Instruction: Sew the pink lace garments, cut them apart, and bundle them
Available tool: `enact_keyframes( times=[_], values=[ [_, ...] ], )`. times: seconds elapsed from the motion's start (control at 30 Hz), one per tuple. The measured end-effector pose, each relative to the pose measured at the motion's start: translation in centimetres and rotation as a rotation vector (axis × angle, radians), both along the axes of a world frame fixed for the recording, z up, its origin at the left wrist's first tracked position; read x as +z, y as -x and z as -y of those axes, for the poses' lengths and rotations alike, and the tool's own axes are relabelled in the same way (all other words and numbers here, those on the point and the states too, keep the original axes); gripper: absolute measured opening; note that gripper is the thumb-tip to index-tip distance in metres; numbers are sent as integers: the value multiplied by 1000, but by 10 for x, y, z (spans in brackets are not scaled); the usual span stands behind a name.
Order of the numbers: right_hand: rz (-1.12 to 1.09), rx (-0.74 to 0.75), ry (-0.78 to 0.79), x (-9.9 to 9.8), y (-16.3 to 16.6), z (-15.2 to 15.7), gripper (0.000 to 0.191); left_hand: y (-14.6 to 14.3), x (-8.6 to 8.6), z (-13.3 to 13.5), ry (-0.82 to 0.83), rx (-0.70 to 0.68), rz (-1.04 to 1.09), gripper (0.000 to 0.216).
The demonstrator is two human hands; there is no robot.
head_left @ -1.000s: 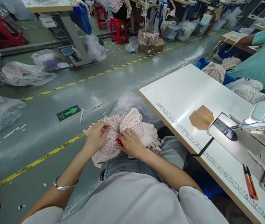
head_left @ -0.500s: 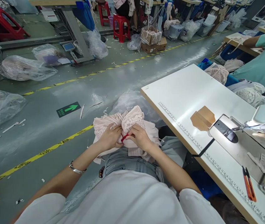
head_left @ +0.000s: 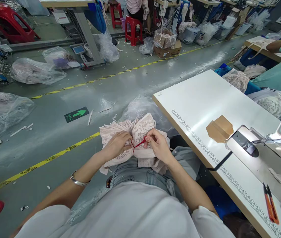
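A bundle of pale pink lace bras lies across my lap, gathered at its middle by a red tie cord. My left hand grips the bundle's left part, its fingers curled into the fabric beside the tie. With thumb and fingers pinched, my right hand holds the red cord's end. The cord runs taut from the gathered middle up to the right, over the lace. Parts of the loop are hidden in the folds.
On my right stands a white sewing table with a brown paper piece, orange-handled snips and a sewing machine. A clear plastic bag lies beyond the bundle. A co-worker's green sleeve shows at right.
My right hand has drawn the red cord up and to the right, away from the bundle's middle. My left hand stays on the bundle. The view has shifted slightly.
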State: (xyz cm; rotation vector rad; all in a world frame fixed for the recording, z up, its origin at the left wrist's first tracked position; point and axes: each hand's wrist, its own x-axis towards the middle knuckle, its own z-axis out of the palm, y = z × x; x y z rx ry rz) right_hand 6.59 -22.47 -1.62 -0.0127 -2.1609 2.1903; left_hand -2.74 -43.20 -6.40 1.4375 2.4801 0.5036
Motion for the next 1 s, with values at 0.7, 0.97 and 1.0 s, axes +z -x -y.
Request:
enact_keyframes(
  times=[0.7, 0.97, 1.0],
  values=[
    [-162, -116, -543, -50, -11, 29, 7, 15, 3, -8, -287, -132, 279, 24],
    [-78, -157, -950, -69, -8, 56, 11, 16, 10, -12, -233, -70, 346, 17],
    [-71, -165, -926, -69, -7, 55, 12, 17, 12, -12, -221, -64, 352, 16]
  ],
)
